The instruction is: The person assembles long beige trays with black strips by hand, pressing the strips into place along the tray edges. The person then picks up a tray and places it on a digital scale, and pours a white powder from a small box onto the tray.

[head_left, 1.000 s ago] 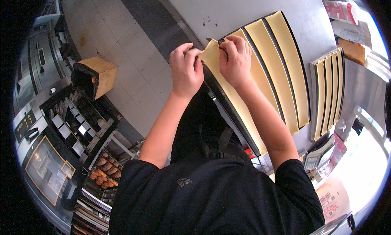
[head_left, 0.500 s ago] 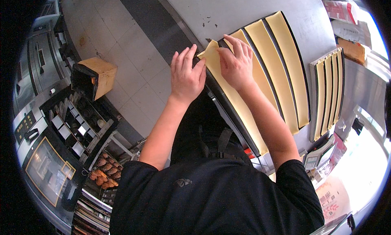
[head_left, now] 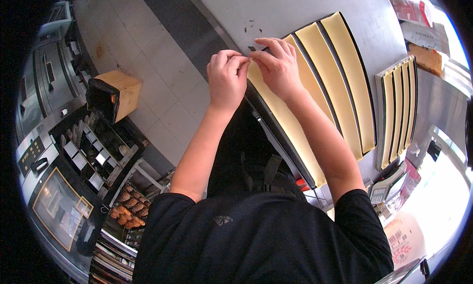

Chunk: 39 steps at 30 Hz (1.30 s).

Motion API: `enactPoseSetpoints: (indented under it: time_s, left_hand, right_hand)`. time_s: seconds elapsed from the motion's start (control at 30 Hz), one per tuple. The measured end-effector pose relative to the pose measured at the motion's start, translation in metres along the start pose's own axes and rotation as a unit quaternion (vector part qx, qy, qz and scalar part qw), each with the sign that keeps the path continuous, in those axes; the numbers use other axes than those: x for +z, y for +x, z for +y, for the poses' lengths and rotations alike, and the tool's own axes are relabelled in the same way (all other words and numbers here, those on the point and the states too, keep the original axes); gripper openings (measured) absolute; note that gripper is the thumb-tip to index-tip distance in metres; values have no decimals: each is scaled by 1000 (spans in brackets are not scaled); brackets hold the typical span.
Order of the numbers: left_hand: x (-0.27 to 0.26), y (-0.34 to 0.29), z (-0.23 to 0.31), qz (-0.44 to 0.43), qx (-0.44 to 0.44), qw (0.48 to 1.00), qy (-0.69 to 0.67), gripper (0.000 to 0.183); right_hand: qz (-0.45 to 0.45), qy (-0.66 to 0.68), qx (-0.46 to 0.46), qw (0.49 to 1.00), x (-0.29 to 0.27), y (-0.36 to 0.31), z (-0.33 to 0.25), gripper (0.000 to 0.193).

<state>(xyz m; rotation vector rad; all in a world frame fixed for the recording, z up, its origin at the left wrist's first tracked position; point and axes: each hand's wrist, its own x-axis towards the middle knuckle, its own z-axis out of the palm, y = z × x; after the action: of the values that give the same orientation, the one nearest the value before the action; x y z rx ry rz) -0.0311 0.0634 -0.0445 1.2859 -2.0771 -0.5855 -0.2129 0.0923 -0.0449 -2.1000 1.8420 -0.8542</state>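
Note:
On the metal table (head_left: 276,8) lies a black tray (head_left: 339,62) with long grooves, lined with several pale yellow strips; whether these are paper or thin sheets of dough I cannot tell. Both my hands are at the far end of the leftmost strip (head_left: 286,124). My left hand (head_left: 227,82) pinches its far corner, thumb against bent fingers. Beside it, the thumb and forefinger of my right hand (head_left: 280,70) come together on the same end, the fingertips of both hands almost touching. The pinched edge is mostly hidden by my fingers.
A second tray (head_left: 398,111) with similar strips sits farther right. Bags (head_left: 423,35) stand beyond it at the upper right. Left, on the tiled floor (head_left: 162,82), is a cardboard box (head_left: 123,94) with a black liner. Browned loaves (head_left: 132,205) sit on a lower-left rack.
The strip's raised corner, visible earlier, is now covered by my fingers. My left hand has closed from spread fingers to a pinch, and my right hand has shifted slightly left towards it.

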Motion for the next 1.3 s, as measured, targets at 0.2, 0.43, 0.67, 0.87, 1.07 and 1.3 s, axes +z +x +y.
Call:
enactPoseSetpoints:
  time_s: [0.2, 0.43, 0.67, 0.87, 1.07, 1.3]
  left_hand:
    - [10, -2, -5, 8, -23, 997, -78, 10]
    - [8, 0, 0, -16, -51, 994, -99, 23]
    - [15, 1, -13, -62, 40, 996, -54, 32]
    - [8, -6, -20, -31, 23, 994, -104, 24]
    - [12, -16, -34, -37, 46, 998, -39, 23]
    - [12, 18, -16, -170, 2, 983, -74, 35]
  right_hand:
    - [15, 43, -18, 999, 12, -4, 3, 29]
    - [63, 48, 43, 996, -18, -17, -7, 37]
    - [77, 41, 146, 985, -62, -102, -17, 33]
    - [94, 1, 270, 958, -105, -192, -46, 27]
    - [177, -20, 395, 901, -135, -292, -75, 24]
    - [271, -117, 526, 798, -150, -374, -83, 21]
